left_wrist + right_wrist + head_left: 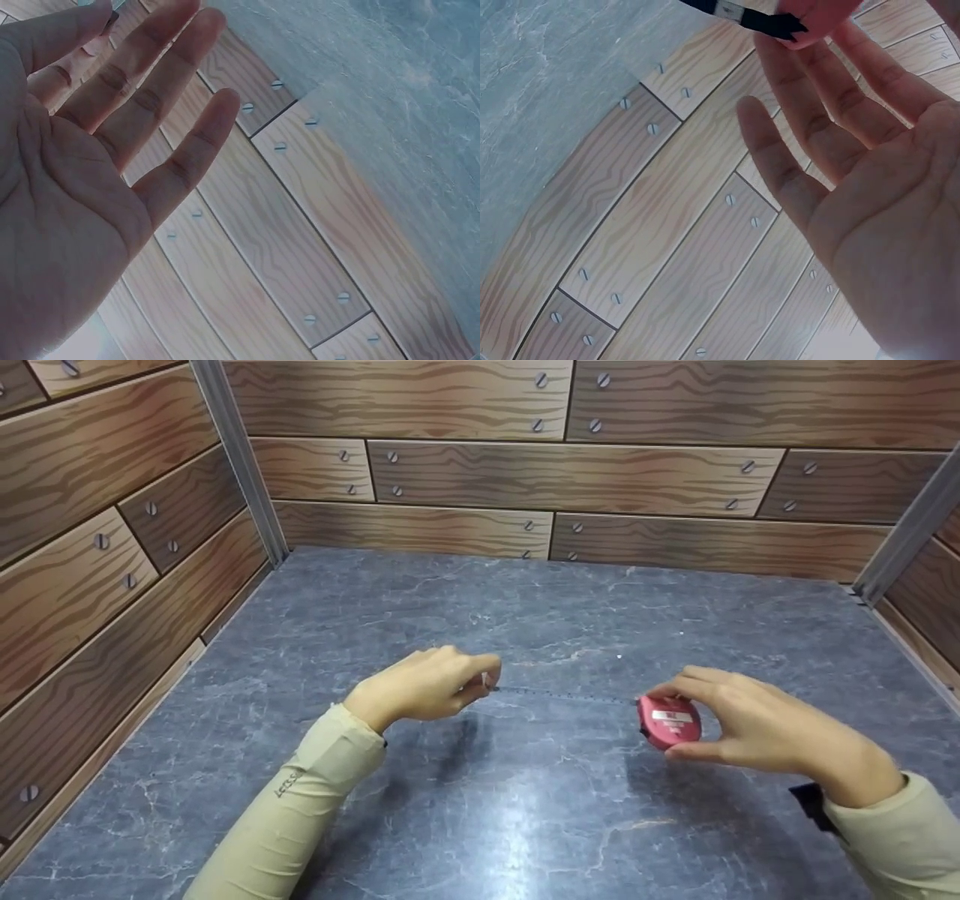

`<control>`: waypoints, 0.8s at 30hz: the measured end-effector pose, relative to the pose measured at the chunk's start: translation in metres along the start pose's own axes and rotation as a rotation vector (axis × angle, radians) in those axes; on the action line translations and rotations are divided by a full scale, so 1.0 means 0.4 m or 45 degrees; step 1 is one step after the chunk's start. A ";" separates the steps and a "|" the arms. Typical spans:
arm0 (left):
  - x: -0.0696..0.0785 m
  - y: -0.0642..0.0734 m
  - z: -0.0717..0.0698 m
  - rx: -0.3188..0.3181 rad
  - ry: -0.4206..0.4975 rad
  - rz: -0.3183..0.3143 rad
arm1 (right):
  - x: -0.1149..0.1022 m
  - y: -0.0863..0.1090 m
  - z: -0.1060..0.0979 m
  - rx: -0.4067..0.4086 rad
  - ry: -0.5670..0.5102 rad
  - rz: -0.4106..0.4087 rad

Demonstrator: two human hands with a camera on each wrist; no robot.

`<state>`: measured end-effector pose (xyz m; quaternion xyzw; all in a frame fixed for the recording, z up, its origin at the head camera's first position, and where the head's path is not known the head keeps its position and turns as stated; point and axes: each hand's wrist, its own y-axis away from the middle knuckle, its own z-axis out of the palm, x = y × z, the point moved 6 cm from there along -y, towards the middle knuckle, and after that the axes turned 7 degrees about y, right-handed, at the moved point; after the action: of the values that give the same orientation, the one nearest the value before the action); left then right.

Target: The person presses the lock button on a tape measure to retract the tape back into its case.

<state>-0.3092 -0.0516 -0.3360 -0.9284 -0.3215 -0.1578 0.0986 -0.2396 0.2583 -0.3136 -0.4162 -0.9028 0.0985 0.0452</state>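
A red tape measure (670, 722) with a pale label is held in my right hand (757, 727), thumb below and fingers above its case. From the case a thin tape blade (566, 695) stretches leftward over the table to my left hand (424, 684). The left thumb and index finger pinch the blade's end. In the right wrist view a black strap (757, 21) with a light band hangs by the red case. The left wrist view shows the other left fingers (184, 165) spread, with a small dark tip at the thumb.
Underneath is a dark blue-grey marbled tabletop (480, 607). Wood-patterned panels (465, 472) with printed screws wall in the back and sides, and metal posts (244, 457) stand at the back corners. A bright light reflection lies on the table's near middle.
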 end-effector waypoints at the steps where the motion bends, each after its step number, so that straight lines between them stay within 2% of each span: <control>1: 0.000 -0.001 0.000 -0.001 0.002 -0.001 | 0.000 -0.001 0.000 0.009 0.005 -0.004; 15: 0.000 -0.007 0.003 0.002 -0.019 0.024 | 0.003 -0.014 0.012 0.138 0.023 -0.074; 24: 0.011 -0.012 0.005 0.017 -0.002 0.051 | -0.008 -0.019 0.022 0.135 -0.008 -0.075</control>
<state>-0.3085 -0.0450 -0.3359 -0.9341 -0.3039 -0.1531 0.1077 -0.2449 0.2498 -0.3205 -0.3863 -0.9082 0.1463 0.0671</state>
